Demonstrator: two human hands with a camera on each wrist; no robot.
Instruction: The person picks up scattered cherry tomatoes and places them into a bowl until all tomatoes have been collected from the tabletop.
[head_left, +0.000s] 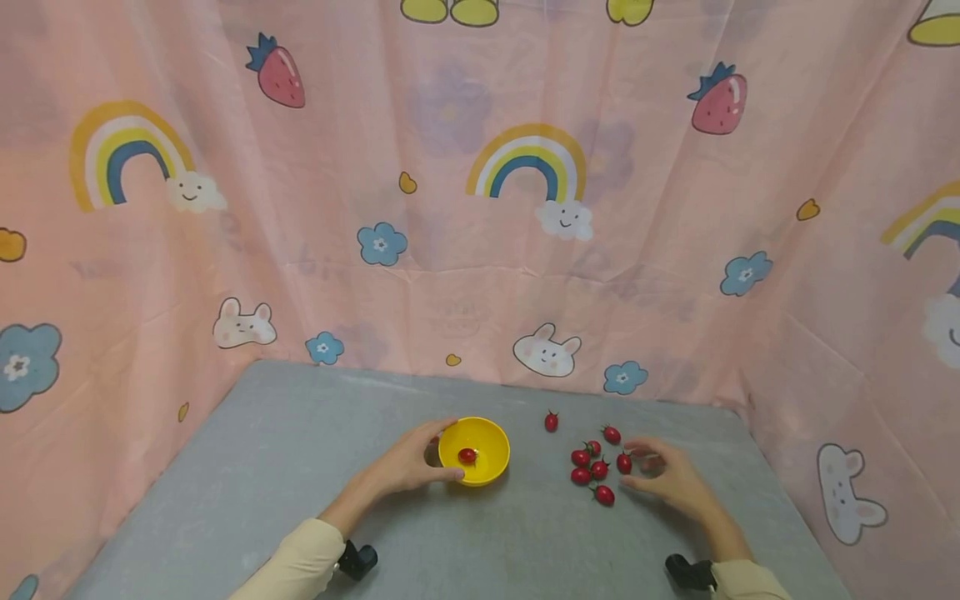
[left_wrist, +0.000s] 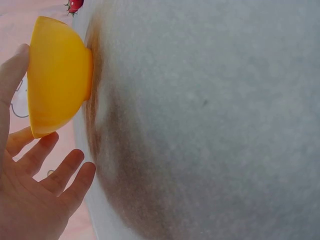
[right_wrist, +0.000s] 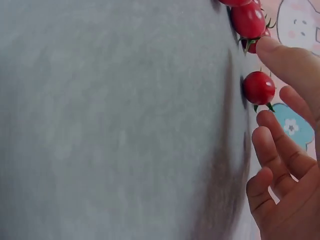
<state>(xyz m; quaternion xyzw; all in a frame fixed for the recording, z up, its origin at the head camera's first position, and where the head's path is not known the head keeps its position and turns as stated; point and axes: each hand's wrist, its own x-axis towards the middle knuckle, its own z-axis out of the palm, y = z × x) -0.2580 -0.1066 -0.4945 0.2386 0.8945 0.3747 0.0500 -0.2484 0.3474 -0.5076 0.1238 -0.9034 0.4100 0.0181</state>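
We see the left hand [head_left: 405,467] gripping the yellow bowl [head_left: 492,457] at its left rim, thumb on the near side and fingers on the far side; from the left wrist, the other fingers spread loosely below it. The bowl stands upright on the grey worktop [head_left: 525,542], left of the loose fruit, and one red tomato [head_left: 467,456] lies inside.

To the right, we count eight more tomatoes [head_left: 599,470] on the worktop: most sit in a close cluster, with one farther off at the far left of the group. Our right hand [head_left: 678,483] is at the group's right side, thumb and fingers parted around the rightmost tomato [head_left: 624,463] without gripping it; whether a fingertip grazes it, we cannot quite tell.

Pale sleeves [head_left: 300,562] and black wrist devices [head_left: 357,561] show at the near edge. Behind the worktop hangs a pink curtain [head_left: 337,167] printed with rainbows, strawberries, rabbits and blue flowers.
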